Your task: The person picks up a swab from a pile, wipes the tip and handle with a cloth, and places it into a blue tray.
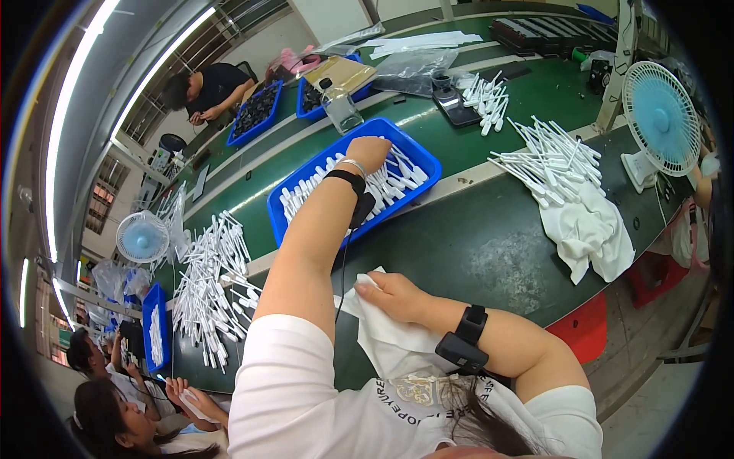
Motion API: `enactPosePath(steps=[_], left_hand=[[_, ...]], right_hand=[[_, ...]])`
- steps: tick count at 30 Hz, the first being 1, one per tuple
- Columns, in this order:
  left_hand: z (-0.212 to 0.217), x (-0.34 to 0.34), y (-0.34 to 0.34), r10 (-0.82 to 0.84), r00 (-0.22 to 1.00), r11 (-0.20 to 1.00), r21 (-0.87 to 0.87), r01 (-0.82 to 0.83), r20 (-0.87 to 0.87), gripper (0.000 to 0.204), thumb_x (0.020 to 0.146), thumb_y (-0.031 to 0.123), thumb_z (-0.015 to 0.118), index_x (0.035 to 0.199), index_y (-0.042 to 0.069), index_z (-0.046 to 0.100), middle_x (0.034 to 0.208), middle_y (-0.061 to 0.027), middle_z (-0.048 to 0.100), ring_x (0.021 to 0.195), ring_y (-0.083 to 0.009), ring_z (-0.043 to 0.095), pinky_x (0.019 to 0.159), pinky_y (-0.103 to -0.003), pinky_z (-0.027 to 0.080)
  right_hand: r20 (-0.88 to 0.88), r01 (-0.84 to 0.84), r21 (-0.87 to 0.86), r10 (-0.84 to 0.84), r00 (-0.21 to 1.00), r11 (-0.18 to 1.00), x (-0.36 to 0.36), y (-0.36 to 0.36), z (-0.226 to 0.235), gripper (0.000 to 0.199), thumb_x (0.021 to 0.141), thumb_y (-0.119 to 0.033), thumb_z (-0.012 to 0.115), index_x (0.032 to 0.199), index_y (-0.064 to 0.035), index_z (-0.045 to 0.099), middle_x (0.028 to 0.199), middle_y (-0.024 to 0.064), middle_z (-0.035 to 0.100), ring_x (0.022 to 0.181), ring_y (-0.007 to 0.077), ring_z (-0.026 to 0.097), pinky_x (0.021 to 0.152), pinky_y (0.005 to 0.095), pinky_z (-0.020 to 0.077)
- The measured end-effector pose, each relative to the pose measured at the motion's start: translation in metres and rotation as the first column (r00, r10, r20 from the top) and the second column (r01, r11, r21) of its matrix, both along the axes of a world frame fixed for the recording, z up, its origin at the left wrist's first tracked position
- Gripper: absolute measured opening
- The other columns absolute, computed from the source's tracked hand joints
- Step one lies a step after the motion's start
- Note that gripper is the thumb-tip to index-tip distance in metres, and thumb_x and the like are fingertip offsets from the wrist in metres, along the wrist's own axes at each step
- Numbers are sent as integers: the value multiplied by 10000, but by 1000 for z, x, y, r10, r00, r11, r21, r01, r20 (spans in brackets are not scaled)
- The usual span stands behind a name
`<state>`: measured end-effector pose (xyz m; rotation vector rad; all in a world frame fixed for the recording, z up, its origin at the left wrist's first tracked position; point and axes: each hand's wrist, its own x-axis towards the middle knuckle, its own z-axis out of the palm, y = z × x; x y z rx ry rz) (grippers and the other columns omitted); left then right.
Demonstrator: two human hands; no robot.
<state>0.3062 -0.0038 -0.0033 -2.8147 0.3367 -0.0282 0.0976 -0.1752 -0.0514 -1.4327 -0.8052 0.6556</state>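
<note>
My left hand [368, 153] reaches over a blue tray [433, 164] with its fingers curled downward. What they hold, if anything, is hidden behind the hand. Inside the tray lie rows of white plastic sticks [304, 191], each with one thicker end. Close to my body, my right hand [394, 297] grips a white cloth [390, 336], the thumb on top. The cloth hangs down in front of my shirt, and part of it sticks out to the left of the hand. Both wrists wear black straps with small devices.
Loose piles of similar sticks [206, 291] lie left and right, one beside a crumpled white cloth [589, 233]. A clear bottle [342, 111] stands behind the tray. Fans [659, 115] flank the green table [459, 252]. Co-workers [218, 88] sit across and at the left.
</note>
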Motion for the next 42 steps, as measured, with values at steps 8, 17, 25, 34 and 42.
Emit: enactPosePath(steps=[8,17,25,34,42], left_hand=[[27,-64,36,-128,957,931,-301,206,260,313,802,131,480,1107,129,551,991,-135,598,925,-305,564,812,-393,441],[93,-283,103,195,974,843,-488,-224,-112,209,790,168,553,958,49,595,849,-140,620,759,-294,592,667,-344,463],[11,-398,170,557,830,786,-310,-535,-20,172,762,108,518,903,82,614,852,-112,618,802,-299,582,700,-374,467],[-9,-404,198,487,870,840,-317,-440,83,207,743,63,522,937,104,581,835,-73,588,818,-292,574,709,-374,467],[25,-418,172,476,879,822,-365,-438,17,169,776,71,544,943,75,572,850,-85,604,706,-251,585,619,-323,471]], right_hand=[[80,-16,-73,22,997,997,-1,13,-5,307,881,-335,493,838,-36,550,698,28,546,643,100,480,596,275,415],[-241,-100,-23,92,966,995,0,7,1,207,897,-240,478,900,-41,534,741,-18,552,643,41,494,569,202,419],[-243,-98,-38,86,966,994,-5,10,5,231,905,-233,455,946,-20,535,805,14,582,682,62,529,601,199,433],[-256,-94,-39,81,963,995,-9,11,8,246,900,-239,459,973,-17,536,821,28,586,697,68,537,623,214,443],[-252,-112,-31,101,963,993,-3,8,6,242,900,-234,460,976,-16,532,833,27,586,710,67,536,627,214,445]])
